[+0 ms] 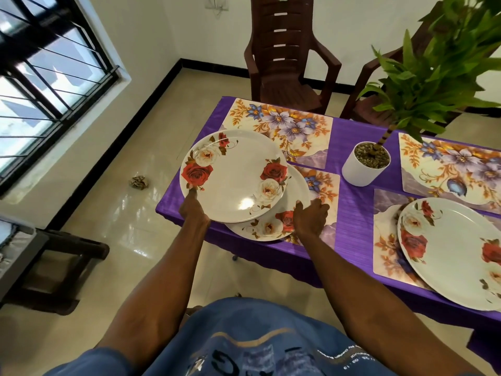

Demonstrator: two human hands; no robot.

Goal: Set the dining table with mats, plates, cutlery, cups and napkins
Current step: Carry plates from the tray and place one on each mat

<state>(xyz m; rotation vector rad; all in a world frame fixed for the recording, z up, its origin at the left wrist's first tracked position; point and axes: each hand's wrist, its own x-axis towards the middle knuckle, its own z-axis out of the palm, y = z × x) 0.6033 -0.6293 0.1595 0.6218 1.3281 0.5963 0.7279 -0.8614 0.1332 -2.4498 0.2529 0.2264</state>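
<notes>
My left hand (193,210) grips the near rim of a white rose-patterned plate (235,180) and holds it above the table's left end. Under it a second rose plate (271,226) lies on a floral mat (326,191); my right hand (310,218) rests on that plate's right rim, fingers curled over the edge. A third rose plate (455,251) sits on the mat (385,256) at the near right. Two more floral mats, one at the far left (282,126) and one at the far right (450,164), carry nothing.
A purple cloth (349,207) covers the table. A white pot (363,166) with a leafy green plant stands mid-table. Two brown plastic chairs (284,58) stand beyond the far edge. A dark bench (62,270) and crumpled paper (138,182) are on the floor at left.
</notes>
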